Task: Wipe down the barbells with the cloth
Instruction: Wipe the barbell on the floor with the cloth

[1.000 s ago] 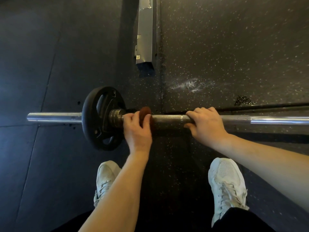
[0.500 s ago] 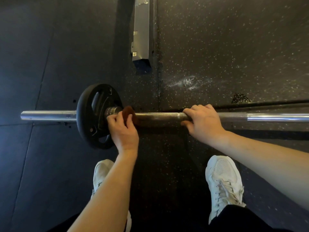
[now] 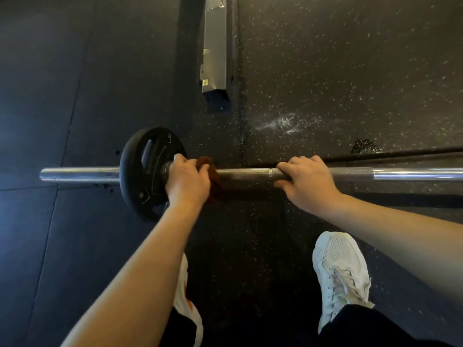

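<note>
- The left hand (image 3: 186,181), clenched around the brown cloth (image 3: 209,169) on the barbell (image 3: 245,174), has slid along the shaft and now touches the weight plate (image 3: 140,171).
- The right hand (image 3: 304,182) still grasps the shaft, farther from the plate.
- The stretch beside the plate looks wiped; the far shaft likely remains.

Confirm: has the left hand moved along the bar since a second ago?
Yes. The left hand, gripping the cloth, slid along the barbell toward the weight plate.
</note>
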Tool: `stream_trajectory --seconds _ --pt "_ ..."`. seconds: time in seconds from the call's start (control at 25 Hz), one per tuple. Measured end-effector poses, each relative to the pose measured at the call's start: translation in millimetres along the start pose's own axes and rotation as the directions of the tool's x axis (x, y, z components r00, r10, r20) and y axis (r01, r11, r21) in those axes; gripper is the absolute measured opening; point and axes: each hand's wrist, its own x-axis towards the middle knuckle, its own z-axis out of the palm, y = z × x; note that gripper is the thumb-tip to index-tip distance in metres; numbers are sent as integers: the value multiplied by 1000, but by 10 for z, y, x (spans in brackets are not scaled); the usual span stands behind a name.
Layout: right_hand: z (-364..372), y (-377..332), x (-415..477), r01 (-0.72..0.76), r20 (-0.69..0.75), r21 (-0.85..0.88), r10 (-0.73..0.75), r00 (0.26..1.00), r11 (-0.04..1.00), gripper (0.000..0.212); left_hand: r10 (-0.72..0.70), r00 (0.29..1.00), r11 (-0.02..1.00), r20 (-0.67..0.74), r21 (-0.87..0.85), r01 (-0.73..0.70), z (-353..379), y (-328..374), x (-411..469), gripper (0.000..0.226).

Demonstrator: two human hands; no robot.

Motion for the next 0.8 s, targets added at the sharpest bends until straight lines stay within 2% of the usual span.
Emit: stream_trajectory --seconds 0.04,0.12,0.2,0.28,0.36,0.44,0.48,0.6,0.68,0.72,0.8 --pt "0 -3 -2 -8 -1 -2 8 1000 1000 31 -55 998 993 19 101 53 -42 0 68 30" --pt "-1 -25 -33 -27 -6 3 27 1000 1000 30 7 998 983 58 181 -17 2 189 36 34" --pt "-29 -37 -43 -46 10 -2 46 999 999 29 179 975 979 127 75 -190 170 514 -159 32" --pt "-114 -50 -8 -61 87 8 60 994 998 29 281 949 959 142 -81 -272 260 737 -301 26" --pt "-218 -82 75 -68 230 -10 69 971 998 34 222 968 959 120 -204 -195 162 669 -302 22" --pt "-334 -108 196 -47 385 -105 84 919 993 40 117 989 957 94 -276 -88 5 405 -283 21" --pt "-394 -100 271 -57 467 -114 104 878 992 39 81 993 958 87 -280 -54 -68 268 -297 21" --pt "-562 -82 455 -210 671 15 146 727 977 24 31 997 956 70 -293 -9 -188 23 -380 23" --pt "-551 -49 424 -236 653 72 133 746 969 16 20 998 957 67 -291 1 -190 -37 -401 25" --pt "-482 -39 336 -205 579 77 123 806 976 14 17 998 958 53 -287 -1 -181 -58 -412 26" --pt "-205 -40 79 -46 216 18 41 976 999 19 4 1000 955 1 -296 -4 -127 -79 -445 27"
